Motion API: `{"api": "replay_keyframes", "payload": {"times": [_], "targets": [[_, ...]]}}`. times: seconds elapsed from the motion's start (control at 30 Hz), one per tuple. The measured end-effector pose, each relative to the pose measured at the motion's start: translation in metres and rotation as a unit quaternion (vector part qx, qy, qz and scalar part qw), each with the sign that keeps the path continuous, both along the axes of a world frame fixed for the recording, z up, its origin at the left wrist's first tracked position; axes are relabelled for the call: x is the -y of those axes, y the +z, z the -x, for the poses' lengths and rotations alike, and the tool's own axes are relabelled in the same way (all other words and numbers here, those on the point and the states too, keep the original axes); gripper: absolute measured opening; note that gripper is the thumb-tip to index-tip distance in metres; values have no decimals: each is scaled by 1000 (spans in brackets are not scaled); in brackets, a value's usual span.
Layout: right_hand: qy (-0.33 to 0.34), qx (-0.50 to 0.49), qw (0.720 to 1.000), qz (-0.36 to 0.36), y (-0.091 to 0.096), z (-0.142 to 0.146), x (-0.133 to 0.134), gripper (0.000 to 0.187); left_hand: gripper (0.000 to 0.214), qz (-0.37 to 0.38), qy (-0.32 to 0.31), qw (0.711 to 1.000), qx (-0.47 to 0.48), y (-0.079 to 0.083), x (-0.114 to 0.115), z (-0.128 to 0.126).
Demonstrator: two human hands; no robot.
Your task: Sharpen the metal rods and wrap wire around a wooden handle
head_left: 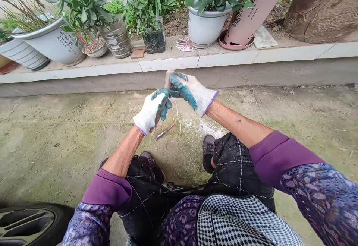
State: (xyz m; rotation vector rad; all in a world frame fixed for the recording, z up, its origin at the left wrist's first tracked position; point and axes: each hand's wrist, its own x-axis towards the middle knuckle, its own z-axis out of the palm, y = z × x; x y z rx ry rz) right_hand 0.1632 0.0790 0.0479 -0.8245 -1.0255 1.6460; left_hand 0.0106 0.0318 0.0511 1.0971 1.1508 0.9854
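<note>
While both gloved hands are gripping the reddish-brown stick (168,81), the head view is showing it slanting from its rounded top end down toward the person's knees. The left hand (152,112) is clamping the stick's lower half. The right hand (192,91) is wrapping its fingers around the upper end, just above the left, so the two hands are nearly touching.

Judging from this, the smooth, round stick could be twisting or sliding through the grip, since the rubbery teal palms are covering only part of it. A slip could be sending its lower tip toward the dark shoe (208,153) below the stick. A pale thin strip (178,116) is dangling just beside the stick and could be snagging on the knit white cuffs.

Under the stick, a slim metal-looking rod (165,130) is lying on rough, mossy concrete (56,134), with white powder (208,126) dusting the ground to the stick's right. Beyond the stick, glazed white pots (205,26) are standing on a tiled ledge (167,61).
</note>
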Motion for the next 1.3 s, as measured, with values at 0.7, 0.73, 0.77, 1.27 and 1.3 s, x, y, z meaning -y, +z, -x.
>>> {"api": "replay_keyframes", "payload": {"times": [0.7,0.73,0.77,1.27,1.3], "targets": [[60,291,952,-75,-5,-11,28,14,31,23,9,996,89,3,-16,49],[62,301,946,-99,-7,-11,30,13,30,16,20,998,65,2,-16,51],[65,309,942,-116,-7,-12,32,13,29,14,27,999,44,1,-17,53],[79,262,960,-59,32,-16,49,14,53,57,-29,998,24,0,-5,54],[78,260,961,-54,32,-17,48,13,53,57,-33,997,34,1,-5,54]]}}
